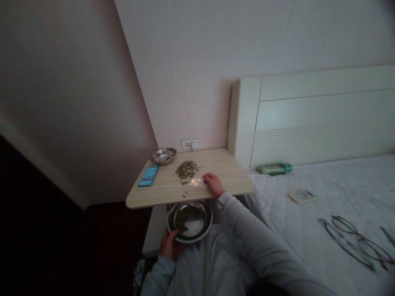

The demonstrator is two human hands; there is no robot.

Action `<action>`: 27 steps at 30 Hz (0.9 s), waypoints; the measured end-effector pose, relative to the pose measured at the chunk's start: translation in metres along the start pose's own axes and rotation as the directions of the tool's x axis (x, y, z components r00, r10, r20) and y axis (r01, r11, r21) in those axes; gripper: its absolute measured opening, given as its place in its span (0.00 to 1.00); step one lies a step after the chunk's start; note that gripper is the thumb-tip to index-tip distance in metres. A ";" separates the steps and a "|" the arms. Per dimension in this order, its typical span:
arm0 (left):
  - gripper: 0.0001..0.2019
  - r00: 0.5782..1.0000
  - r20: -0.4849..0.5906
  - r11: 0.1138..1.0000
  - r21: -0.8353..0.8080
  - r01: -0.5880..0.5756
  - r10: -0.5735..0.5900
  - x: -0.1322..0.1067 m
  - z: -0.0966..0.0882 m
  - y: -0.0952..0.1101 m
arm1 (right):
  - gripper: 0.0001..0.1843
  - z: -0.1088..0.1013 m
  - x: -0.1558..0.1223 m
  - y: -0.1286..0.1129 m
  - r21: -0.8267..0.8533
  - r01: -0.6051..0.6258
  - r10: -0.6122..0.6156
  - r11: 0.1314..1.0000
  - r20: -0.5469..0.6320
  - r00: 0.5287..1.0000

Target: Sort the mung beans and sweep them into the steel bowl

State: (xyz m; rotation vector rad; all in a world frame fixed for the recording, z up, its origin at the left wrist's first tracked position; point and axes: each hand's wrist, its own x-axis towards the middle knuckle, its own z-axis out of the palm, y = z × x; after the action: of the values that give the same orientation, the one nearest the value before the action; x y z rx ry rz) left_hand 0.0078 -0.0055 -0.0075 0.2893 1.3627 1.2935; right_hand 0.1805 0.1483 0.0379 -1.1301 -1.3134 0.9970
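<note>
My left hand (169,245) grips the near rim of a steel bowl (202,230) held just below the front edge of a wooden bedside table (228,172). The bowl holds some small green beans. My right hand (212,183) rests on the tabletop, closed on a small clear plastic piece (196,183) beside a heap of green beans (187,169). A few loose beans (185,193) lie near the table's front edge, above the bowl.
A second, smaller steel bowl (163,156) and a blue flat object (148,176) sit at the table's left. A wall socket (189,143) is behind. On the bed (333,181) lie a green bottle (274,168), a small remote-like device (303,196) and pairs of glasses (354,238).
</note>
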 end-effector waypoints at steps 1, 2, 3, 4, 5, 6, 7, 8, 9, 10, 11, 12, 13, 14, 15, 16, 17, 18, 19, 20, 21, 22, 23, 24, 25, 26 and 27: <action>0.20 1.000 0.001 1.000 -0.003 0.000 0.000 0.000 0.000 0.000 | 0.07 0.000 0.000 0.000 -0.004 0.001 -0.001 1.000 0.000 1.000; 0.20 1.000 0.001 1.000 -0.005 0.001 -0.001 0.000 0.000 0.000 | 0.07 0.000 0.000 0.001 -0.010 0.001 -0.001 1.000 0.000 1.000; 0.20 1.000 -0.001 1.000 -0.006 0.002 -0.002 0.001 0.000 0.000 | 0.07 0.000 0.000 0.001 -0.017 -0.001 0.001 1.000 -0.002 1.000; 0.20 1.000 -0.004 1.000 -0.007 0.004 -0.004 0.001 0.000 0.000 | 0.07 0.000 0.000 0.000 -0.022 -0.002 0.002 1.000 -0.002 1.000; 0.19 1.000 -0.007 1.000 -0.009 0.004 -0.004 0.001 0.000 0.000 | 0.07 0.000 0.000 0.000 -0.026 -0.005 0.005 1.000 -0.001 1.000; 0.19 1.000 -0.011 1.000 -0.011 0.002 -0.003 0.001 0.000 -0.001 | 0.07 0.000 0.000 -0.001 -0.028 -0.009 0.009 1.000 0.001 1.000; 0.19 1.000 -0.012 1.000 -0.012 0.000 0.000 0.001 0.000 -0.001 | 0.07 0.000 -0.001 -0.001 -0.029 -0.012 0.012 0.999 0.005 1.000; 0.20 1.000 -0.012 1.000 -0.011 -0.004 0.003 0.001 0.000 -0.002 | 0.07 0.000 -0.001 -0.002 -0.031 -0.014 0.014 0.999 0.007 1.000; 0.20 1.000 -0.009 1.000 -0.009 -0.008 0.008 0.002 -0.001 -0.002 | 0.07 0.000 -0.002 -0.002 -0.033 -0.014 0.014 0.999 0.009 1.000; 0.20 1.000 -0.005 1.000 -0.009 -0.014 0.013 0.002 -0.001 -0.003 | 0.07 -0.001 -0.002 -0.002 -0.040 -0.011 0.011 0.999 0.007 1.000; 0.20 1.000 -0.001 1.000 -0.011 -0.019 0.019 0.003 -0.001 -0.004 | 0.07 -0.001 -0.002 -0.002 -0.048 -0.005 0.006 0.999 0.005 1.000; 0.20 1.000 0.003 1.000 -0.013 -0.025 0.025 0.003 -0.002 -0.005 | 0.07 -0.001 -0.001 -0.002 -0.055 0.001 -0.001 0.998 0.003 1.000; 0.20 1.000 0.006 0.999 -0.011 -0.030 0.030 0.004 -0.002 -0.006 | 0.07 -0.001 -0.001 -0.001 -0.060 0.006 -0.006 0.998 0.004 1.000; 0.20 0.999 0.008 0.999 -0.009 -0.034 0.034 0.005 -0.002 -0.006 | 0.07 -0.001 0.000 0.000 -0.062 0.009 -0.009 0.998 0.005 1.000; 0.20 0.999 0.010 0.999 -0.005 -0.038 0.038 0.005 -0.003 -0.007 | 0.07 -0.001 0.000 0.001 -0.064 0.010 -0.009 0.998 0.004 1.000; 0.20 0.999 0.011 0.999 -0.001 -0.040 0.040 0.006 -0.003 -0.007 | 0.07 -0.001 0.001 0.002 -0.067 0.007 -0.007 0.998 0.000 1.000; 0.20 0.999 0.012 0.999 0.001 -0.041 0.041 0.006 -0.004 -0.008 | 0.07 -0.001 0.001 0.003 -0.066 0.004 -0.004 0.998 -0.004 1.000; 0.20 0.999 0.012 0.999 0.000 -0.041 0.041 0.007 -0.004 -0.008 | 0.08 0.000 0.001 0.004 -0.064 0.001 -0.002 0.998 -0.009 1.000; 0.20 0.999 0.011 0.999 -0.002 -0.041 0.041 0.007 -0.004 -0.007 | 0.07 0.000 0.002 0.004 -0.061 0.001 -0.002 0.998 -0.012 1.000; 0.20 0.999 0.008 0.999 -0.005 -0.040 0.040 0.007 -0.003 -0.007 | 0.07 0.000 0.002 0.005 -0.059 0.004 -0.004 0.998 -0.013 1.000; 0.20 0.999 0.004 0.999 -0.006 -0.038 0.038 0.007 -0.003 -0.007 | 0.07 0.000 0.002 0.005 -0.057 0.008 -0.009 0.998 -0.014 1.000; 0.19 0.999 0.000 0.999 -0.005 -0.035 0.035 0.006 -0.003 -0.007 | 0.07 0.000 0.002 0.005 -0.059 0.013 -0.014 0.998 -0.013 1.000; 0.19 0.999 -0.002 0.999 -0.002 -0.032 0.032 0.006 -0.003 -0.007 | 0.07 0.000 0.002 0.005 -0.065 0.016 -0.017 0.998 -0.012 1.000; 0.19 1.000 -0.002 1.000 0.002 -0.029 0.029 0.006 -0.003 -0.006 | 0.07 0.000 0.002 0.005 -0.073 0.018 -0.019 0.997 -0.011 1.000; 0.18 1.000 0.000 1.000 0.007 -0.027 0.027 0.006 -0.003 -0.006 | 0.07 0.000 0.002 0.004 -0.078 0.020 -0.021 0.997 -0.010 1.000; 0.18 1.000 0.003 1.000 0.009 -0.028 0.028 0.006 -0.002 -0.006 | 0.07 0.000 0.001 0.004 -0.078 0.018 -0.019 0.997 -0.008 1.000; 0.18 1.000 0.006 1.000 0.009 -0.030 0.030 0.006 -0.002 -0.006 | 0.07 0.000 0.001 0.003 -0.076 0.015 -0.015 0.997 -0.005 1.000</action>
State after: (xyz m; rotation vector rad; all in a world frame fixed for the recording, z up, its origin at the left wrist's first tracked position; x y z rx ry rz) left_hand 0.0073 -0.0043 -0.0157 0.3203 1.3646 1.3104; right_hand 0.1806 0.1501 0.0352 -1.1779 -1.3629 0.9388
